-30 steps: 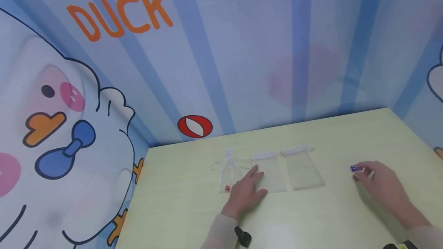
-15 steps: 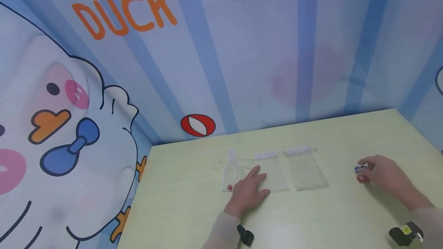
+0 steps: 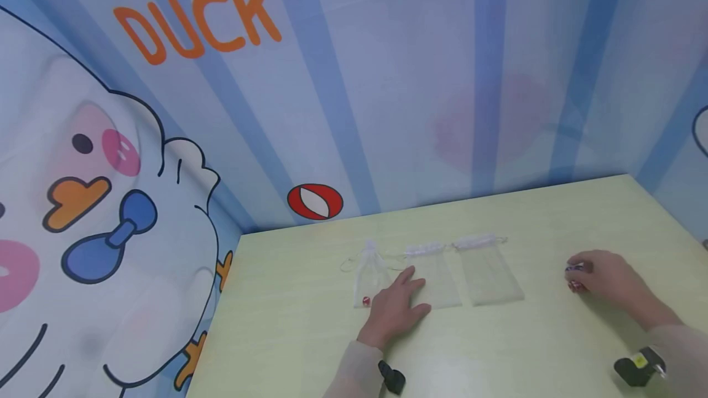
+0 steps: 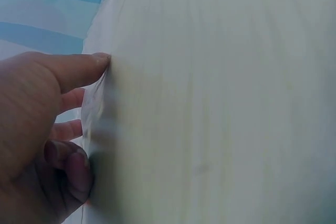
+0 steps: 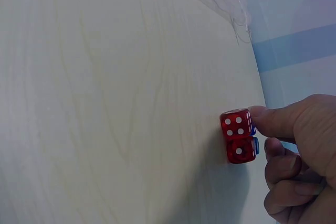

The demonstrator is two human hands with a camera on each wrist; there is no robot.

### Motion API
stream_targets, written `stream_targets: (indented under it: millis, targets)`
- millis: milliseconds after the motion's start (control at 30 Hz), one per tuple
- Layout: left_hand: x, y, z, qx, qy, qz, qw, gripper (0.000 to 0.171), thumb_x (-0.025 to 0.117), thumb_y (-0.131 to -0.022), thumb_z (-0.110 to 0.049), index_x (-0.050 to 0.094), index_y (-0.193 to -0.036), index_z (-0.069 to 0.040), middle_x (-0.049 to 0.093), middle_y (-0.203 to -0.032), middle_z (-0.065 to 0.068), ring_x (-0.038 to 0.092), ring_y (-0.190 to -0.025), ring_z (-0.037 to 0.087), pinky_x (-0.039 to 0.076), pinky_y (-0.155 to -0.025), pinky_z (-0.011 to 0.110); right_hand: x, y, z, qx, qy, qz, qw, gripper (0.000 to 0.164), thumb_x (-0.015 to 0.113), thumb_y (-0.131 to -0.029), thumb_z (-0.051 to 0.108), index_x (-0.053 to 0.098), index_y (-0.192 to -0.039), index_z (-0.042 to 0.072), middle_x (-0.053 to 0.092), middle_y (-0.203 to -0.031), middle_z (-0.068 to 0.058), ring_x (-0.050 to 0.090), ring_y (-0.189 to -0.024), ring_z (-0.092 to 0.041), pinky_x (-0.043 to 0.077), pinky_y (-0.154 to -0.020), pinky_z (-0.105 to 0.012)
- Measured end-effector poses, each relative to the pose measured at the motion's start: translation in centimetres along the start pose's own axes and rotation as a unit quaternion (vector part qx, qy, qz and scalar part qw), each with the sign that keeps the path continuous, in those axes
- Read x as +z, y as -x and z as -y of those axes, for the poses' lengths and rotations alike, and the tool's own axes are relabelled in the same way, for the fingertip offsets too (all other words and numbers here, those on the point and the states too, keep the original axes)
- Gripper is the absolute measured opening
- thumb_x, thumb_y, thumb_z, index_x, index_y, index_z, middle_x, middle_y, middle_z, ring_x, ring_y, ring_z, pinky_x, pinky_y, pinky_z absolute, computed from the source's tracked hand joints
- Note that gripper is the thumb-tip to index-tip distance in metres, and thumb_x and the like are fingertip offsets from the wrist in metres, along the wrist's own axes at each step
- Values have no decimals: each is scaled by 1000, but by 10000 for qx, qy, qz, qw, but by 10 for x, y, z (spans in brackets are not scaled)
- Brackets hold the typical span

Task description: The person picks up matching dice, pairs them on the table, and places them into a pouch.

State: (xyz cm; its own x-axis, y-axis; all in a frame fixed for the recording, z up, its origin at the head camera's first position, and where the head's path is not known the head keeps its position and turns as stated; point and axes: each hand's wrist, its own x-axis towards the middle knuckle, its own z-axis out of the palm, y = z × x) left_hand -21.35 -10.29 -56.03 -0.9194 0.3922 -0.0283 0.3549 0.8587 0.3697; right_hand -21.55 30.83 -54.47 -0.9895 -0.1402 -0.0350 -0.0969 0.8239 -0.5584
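Note:
My right hand (image 3: pixel 611 278) is at the right of the table. Its thumb and index finger pinch small blue dice (image 3: pixel 575 268), seen in the right wrist view behind two red dice (image 5: pixel 239 136) with white pips. My left hand (image 3: pixel 391 312) lies with fingers spread over the lower parts of the left and middle sheer white drawstring bags. The left bag (image 3: pixel 369 268) is gathered at its neck and has a red die (image 3: pixel 366 301) in its bottom corner. Beside it the middle bag (image 3: pixel 439 275) lies flat.
A third sheer bag (image 3: pixel 489 272) lies flat right of the middle one, its gathered top toward the wall. The pale wooden table (image 3: pixel 287 324) meets a blue striped wall (image 3: pixel 387 78) printed with a duck. A small black device (image 3: pixel 638 367) is on the right wrist.
My right index finger has moved round the far side of the blue dice, and the red dice show more fully beside the thumb. My left hand has stayed on the bags.

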Motion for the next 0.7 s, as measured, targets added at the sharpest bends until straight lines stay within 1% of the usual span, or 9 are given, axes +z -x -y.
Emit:
stream_targets:
  millis: [100,133,300,367,400,467,567,633,700]
  targets:
    - [0,0,1,15,41,-19,10000,50,65,-94,-43,59,-139,-21,38,-156,-1,53,-128,26,50,-87,46,0,-1,-1,64,-76,43,9999,36,67,-90,13,62,-110,-16,69,-77,-5,65,-75,-27,46,-78,-59]
    - [0,0,1,18,55,-20,10000,50,64,-94,-44,60,-139,-22,38,-156,-1,52,-128,26,50,-88,46,0,-2,-1,64,-80,53,9999,36,67,-90,13,62,-110,-16,69,-76,-5,65,-75,-27,46,-78,-59]
    - [0,0,1,-35,104,-28,9999,47,62,-95,-43,61,-137,-22,38,-156,-2,52,-129,26,49,-90,48,3,-3,-3,-17,22,-33,10000,28,67,-89,11,67,-104,-12,69,-91,-21,63,-91,-43,44,-82,-63]
    - [0,0,1,-64,77,-34,9999,47,62,-95,-43,61,-137,-22,39,-155,-3,52,-128,25,49,-90,47,5,-3,-3,-56,54,-79,9999,24,66,-90,11,68,-102,-10,68,-95,-23,62,-93,-45,44,-82,-63]
    - [1,0,1,-74,66,-43,9999,46,63,-95,-42,61,-137,-22,39,-155,-3,53,-128,25,49,-89,47,6,-3,-3,-70,57,-85,9999,23,66,-90,11,69,-102,-9,69,-92,-20,63,-91,-43,45,-81,-62]
    - [2,0,2,-75,24,-67,9999,47,64,-95,-42,61,-137,-22,39,-155,-3,53,-128,25,49,-89,46,7,-3,-3,-100,29,-72,9999,21,66,-91,11,70,-99,-7,69,-85,-12,65,-83,-34,46,-79,-59]
    - [3,-1,2,-59,5,-111,9999,47,66,-94,-42,61,-136,-22,39,-155,-3,53,-128,24,50,-88,45,8,-3,-2,-115,35,-63,9999,19,65,-92,13,70,-96,-5,67,-76,0,63,-72,-20,48,-74,-55]
    - [3,-1,2,-57,34,-124,9999,47,66,-94,-42,61,-136,-22,40,-155,-3,53,-128,24,50,-88,46,8,-3,-2,-113,59,-70,9999,19,65,-93,14,70,-94,-4,66,-74,4,61,-69,-16,48,-73,-54]
    - [4,-1,3,-69,67,-112,9999,48,66,-94,-42,61,-137,-23,39,-155,-4,53,-128,24,49,-89,46,9,-4,-2,-102,117,-118,9998,20,66,-93,16,71,-94,-3,66,-74,3,62,-70,-17,48,-73,-54]
